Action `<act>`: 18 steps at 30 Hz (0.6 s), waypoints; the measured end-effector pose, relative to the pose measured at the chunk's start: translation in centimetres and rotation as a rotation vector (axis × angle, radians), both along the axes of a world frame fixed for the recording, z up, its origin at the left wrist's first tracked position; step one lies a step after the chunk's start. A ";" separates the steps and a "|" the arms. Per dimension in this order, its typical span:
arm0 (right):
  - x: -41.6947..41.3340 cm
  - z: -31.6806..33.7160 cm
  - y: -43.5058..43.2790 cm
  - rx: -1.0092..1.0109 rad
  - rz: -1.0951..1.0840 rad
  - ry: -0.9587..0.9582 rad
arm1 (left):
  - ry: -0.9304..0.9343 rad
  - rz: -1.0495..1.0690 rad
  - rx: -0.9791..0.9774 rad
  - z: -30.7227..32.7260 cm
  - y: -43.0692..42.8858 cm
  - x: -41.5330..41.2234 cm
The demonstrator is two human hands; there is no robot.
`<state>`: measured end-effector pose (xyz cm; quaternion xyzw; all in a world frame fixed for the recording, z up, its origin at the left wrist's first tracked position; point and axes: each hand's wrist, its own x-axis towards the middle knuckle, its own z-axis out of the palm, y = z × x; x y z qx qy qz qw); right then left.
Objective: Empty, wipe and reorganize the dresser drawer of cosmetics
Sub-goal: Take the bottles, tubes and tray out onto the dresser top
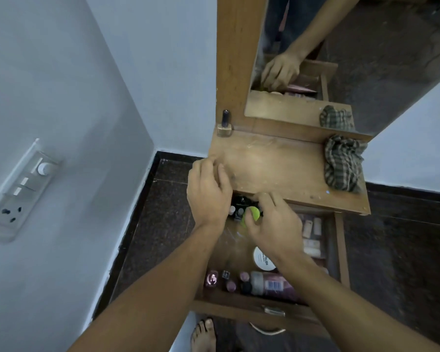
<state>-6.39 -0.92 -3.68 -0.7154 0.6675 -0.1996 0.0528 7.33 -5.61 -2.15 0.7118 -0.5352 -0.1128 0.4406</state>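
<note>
The wooden dresser drawer point(241, 304) is pulled out below the dresser top point(277, 163). Cosmetics lie inside: small bottles at the front, a white round jar point(263, 260), tubes on the right, dark items at the back. My right hand point(272, 224) reaches into the back of the drawer and grips a lime-green round item point(252, 214). My left hand point(208, 191) hovers over the drawer's back left corner at the dresser top's edge, fingers curled; whether it holds anything is hidden. One nail polish bottle point(225, 124) stands on the dresser top's far left corner.
A checked cloth point(343, 163) lies bunched on the right of the dresser top, below the mirror point(341, 59). A white wall with a switch panel point(18, 191) is on the left. The floor is dark tile, and my bare foot point(203, 336) shows under the drawer.
</note>
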 end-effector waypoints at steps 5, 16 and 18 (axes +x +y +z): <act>0.9 -1.1 0.1 0.164 -0.064 0.037 | 0.007 0.024 0.036 -0.3 1.6 -0.4; 0.2 -1.9 0.3 0.257 -0.053 0.033 | -0.014 0.029 0.073 -1.0 2.2 0.3; 0.0 -1.0 0.4 0.262 -0.039 0.014 | -0.032 0.032 0.077 -0.8 2.0 0.4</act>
